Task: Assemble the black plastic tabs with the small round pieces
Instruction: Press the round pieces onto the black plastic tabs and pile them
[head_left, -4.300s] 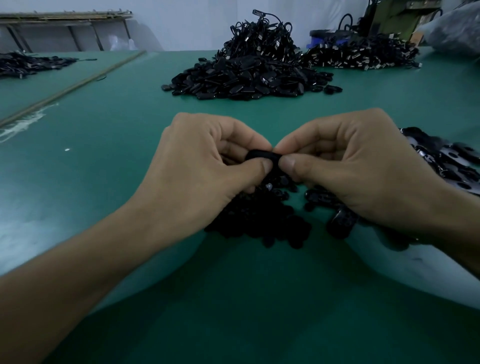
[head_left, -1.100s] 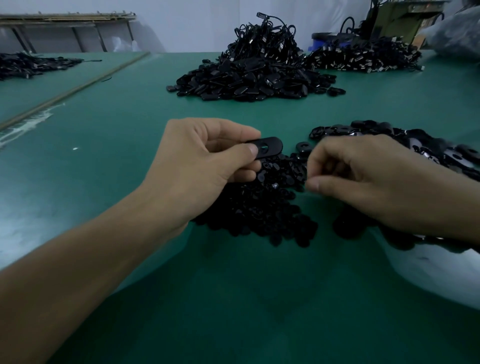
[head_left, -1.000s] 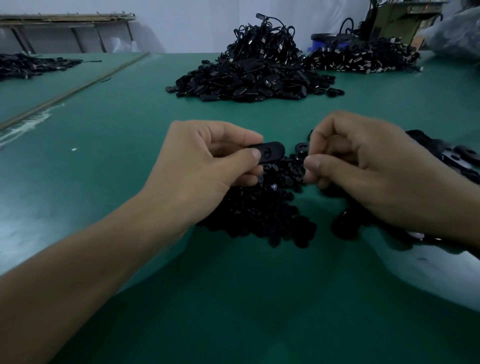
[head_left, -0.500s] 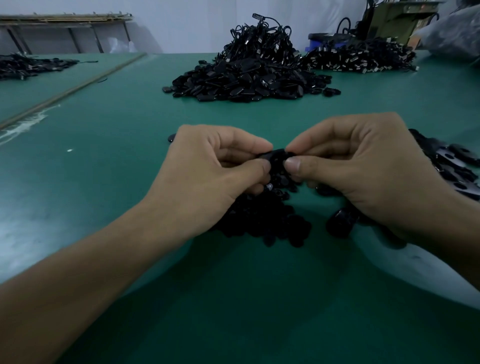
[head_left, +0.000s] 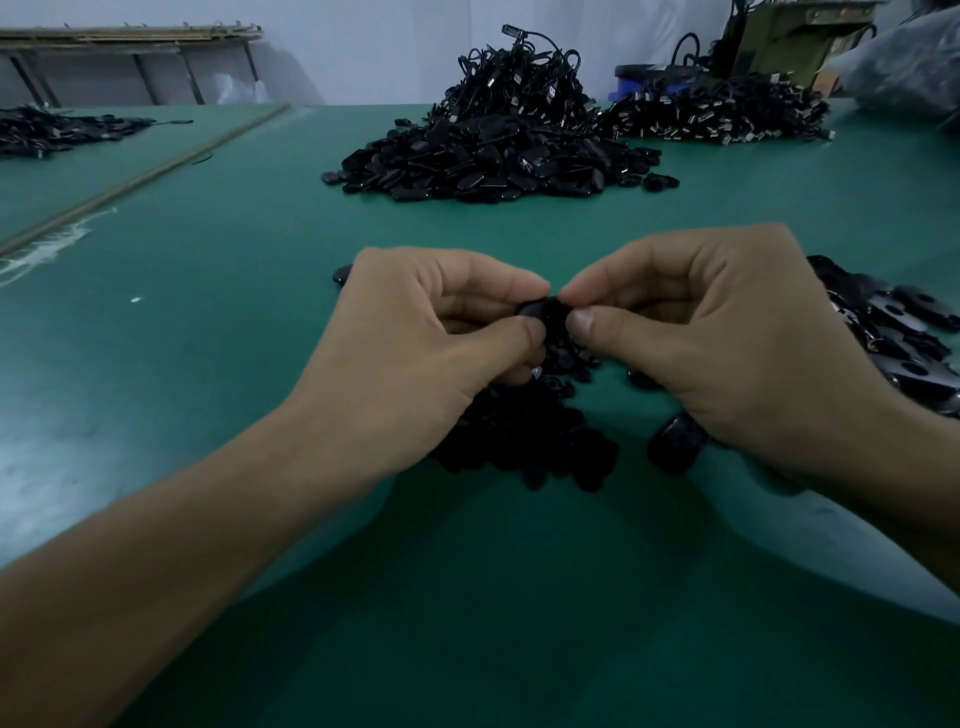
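An oblong black plastic tab (head_left: 545, 310) is held in the air between the two hands, just above a heap of small round black pieces (head_left: 530, 447) that lies on the green tabletop (head_left: 234, 260). The tab is pinched by the curled thumb and forefinger of the left hand (head_left: 431, 358), and most of its length is hidden inside that grip. Its long axis is judged to run left to right, so that the free end points straight at the right hand (head_left: 727, 338). That end is met by the right fingers (head_left: 584, 322), with thumb and forefinger closed tightly upon it. Whether a round piece is trapped between those fingertips and the tab cannot be told, since the contact is covered.

The coming move is judged to be a press along or across this short exposed end. The right hand is therefore the working one, with the left serving as the clamp. A spread pile of flat black tabs (head_left: 893, 332) is seen just beyond the right wrist, nearer to that hand than to the left.
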